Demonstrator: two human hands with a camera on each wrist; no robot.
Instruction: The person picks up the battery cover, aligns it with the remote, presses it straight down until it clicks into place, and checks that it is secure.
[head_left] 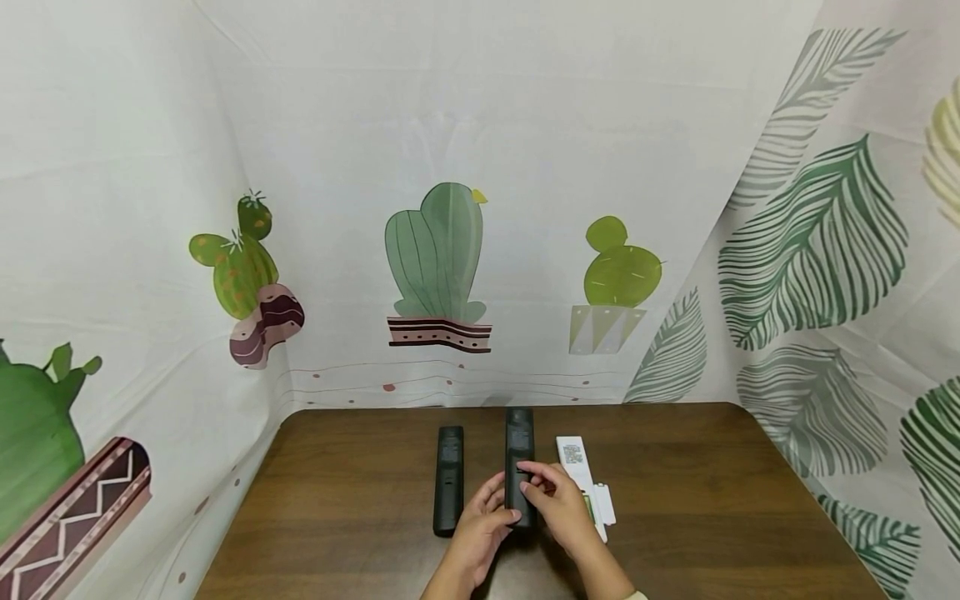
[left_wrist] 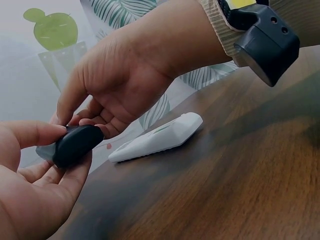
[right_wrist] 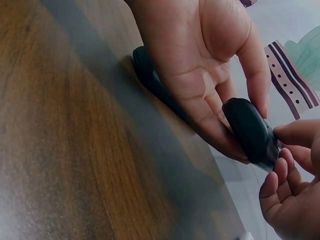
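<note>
Remote (head_left: 519, 435), gripped by left hand (head_left: 480, 528) and right hand (head_left: 562, 503), has room between its lower edge and table (head_left: 337, 500).

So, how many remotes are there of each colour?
Black: 2 (held black remote, tabletop black remote)
White: 1 (white remote)
Total: 3

Smooth plastic held remote (head_left: 519, 442), wood-grain tabletop (head_left: 345, 492), creased cloth backdrop (head_left: 540, 125)
</note>
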